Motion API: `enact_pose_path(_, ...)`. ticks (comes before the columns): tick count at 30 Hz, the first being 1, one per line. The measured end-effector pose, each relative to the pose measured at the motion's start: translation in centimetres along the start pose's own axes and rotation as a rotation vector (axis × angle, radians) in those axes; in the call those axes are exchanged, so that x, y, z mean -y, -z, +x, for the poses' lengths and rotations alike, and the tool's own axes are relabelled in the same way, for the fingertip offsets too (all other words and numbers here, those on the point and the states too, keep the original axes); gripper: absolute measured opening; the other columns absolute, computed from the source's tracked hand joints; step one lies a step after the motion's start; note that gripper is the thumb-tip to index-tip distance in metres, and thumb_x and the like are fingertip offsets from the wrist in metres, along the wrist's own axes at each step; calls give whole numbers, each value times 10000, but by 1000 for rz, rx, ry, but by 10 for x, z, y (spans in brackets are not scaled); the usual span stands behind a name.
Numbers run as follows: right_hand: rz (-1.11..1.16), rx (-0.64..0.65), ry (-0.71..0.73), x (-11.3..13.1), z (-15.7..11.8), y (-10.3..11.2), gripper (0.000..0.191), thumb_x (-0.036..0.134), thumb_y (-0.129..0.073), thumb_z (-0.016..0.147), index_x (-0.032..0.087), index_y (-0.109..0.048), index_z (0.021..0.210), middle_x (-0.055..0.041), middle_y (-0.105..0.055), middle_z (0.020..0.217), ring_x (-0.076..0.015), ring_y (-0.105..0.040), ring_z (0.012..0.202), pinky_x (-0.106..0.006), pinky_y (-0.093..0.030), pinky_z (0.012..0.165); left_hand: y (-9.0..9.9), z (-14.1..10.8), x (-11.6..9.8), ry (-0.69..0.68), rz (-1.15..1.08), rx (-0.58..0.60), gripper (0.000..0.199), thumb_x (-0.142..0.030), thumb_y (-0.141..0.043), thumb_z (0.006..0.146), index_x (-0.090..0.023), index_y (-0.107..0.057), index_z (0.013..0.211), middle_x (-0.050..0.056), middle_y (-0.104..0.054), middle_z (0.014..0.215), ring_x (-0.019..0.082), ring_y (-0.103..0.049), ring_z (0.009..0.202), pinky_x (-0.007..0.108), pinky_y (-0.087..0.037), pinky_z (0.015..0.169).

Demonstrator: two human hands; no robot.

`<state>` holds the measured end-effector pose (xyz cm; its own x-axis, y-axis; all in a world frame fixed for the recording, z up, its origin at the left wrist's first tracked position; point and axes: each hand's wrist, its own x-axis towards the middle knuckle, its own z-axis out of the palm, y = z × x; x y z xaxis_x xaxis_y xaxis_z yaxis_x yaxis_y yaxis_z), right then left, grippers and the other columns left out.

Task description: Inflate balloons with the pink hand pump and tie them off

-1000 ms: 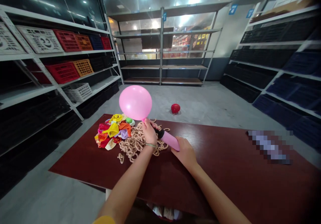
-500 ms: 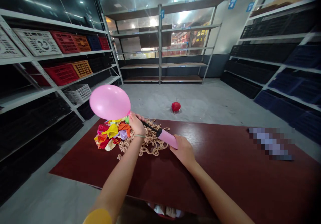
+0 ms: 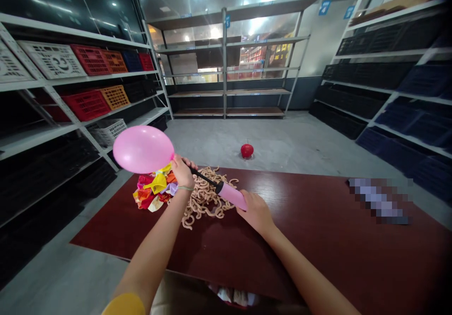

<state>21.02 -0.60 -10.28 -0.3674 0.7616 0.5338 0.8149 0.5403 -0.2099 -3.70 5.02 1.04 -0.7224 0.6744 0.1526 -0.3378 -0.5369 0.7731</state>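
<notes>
My left hand (image 3: 183, 172) is closed at the neck of an inflated pink balloon (image 3: 143, 149), where the black front end of a hand pump meets it. The pump's pink barrel (image 3: 232, 196) is gripped at its rear by my right hand (image 3: 257, 210). Between the two hands the black rod (image 3: 205, 177) shows. Beneath lies a pile of beige curly strands (image 3: 208, 203) on the dark red table (image 3: 303, 239). Left of it is a heap of limp colourful balloons (image 3: 155, 184). The balloon's neck is partly hidden by my left fingers.
A blurred flat object (image 3: 379, 201) lies at the table's right. Beyond the table, a red round balloon (image 3: 247, 150) rests on the floor. Shelves with crates (image 3: 52, 60) stand left and right, and a metal rack (image 3: 225, 65) stands behind.
My left hand and the pink balloon have moved left and slightly down. The pump has shifted a little left with my right hand, and more black rod shows.
</notes>
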Motion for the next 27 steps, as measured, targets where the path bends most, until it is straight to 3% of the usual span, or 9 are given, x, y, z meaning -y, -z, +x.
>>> enact_pose_path(3,0,-37,-40,-3,1,0,341,254,-601,789,179,-562,1119,-65,-638,916,-233,-579,839,-332,-410,751,-9,-14,8,-25,-4,-32,290,-450,-384,950,-232,-340,764,-89,-359,508,77,-379,371,207,-345,396)
enact_pose_path(8,0,-63,-115,-8,-1,2,359,278,-613,780,189,-568,1125,-74,-647,944,-252,-592,859,-342,-436,741,-27,-73,43,54,61,53,358,-517,-325,955,-232,-350,740,-61,-395,518,84,-410,394,234,-381,416)
enact_pose_path(11,21,-66,-103,-9,-1,5,454,286,-611,793,182,-536,1229,-87,-661,986,-263,-607,879,-360,-462,756,-29,-88,48,91,95,82,353,-501,-316,965,-228,-368,748,-54,-402,544,82,-432,420,238,-416,451)
enact_pose_path(15,73,-52,16,-6,0,11,596,366,-591,855,192,-416,1397,-101,-670,1072,-253,-635,888,-370,-492,772,-18,-77,41,61,116,108,334,-479,-344,963,-217,-399,763,-49,-454,568,98,-500,464,259,-470,516)
enact_pose_path(22,-6,-42,168,-23,1,31,464,395,-552,904,193,-519,1321,-103,-671,1118,-241,-638,941,-348,-478,817,27,-30,25,-51,102,33,355,-515,-345,949,-212,-398,773,1,-596,647,141,-627,614,346,-551,708)
enact_pose_path(27,-54,65,216,-45,2,43,570,526,-576,878,191,-522,1337,-104,-674,1104,-240,-629,917,-354,-454,810,65,-15,24,-52,193,56,375,-564,-411,910,-218,-392,765,-24,-558,584,135,-583,541,314,-542,611)
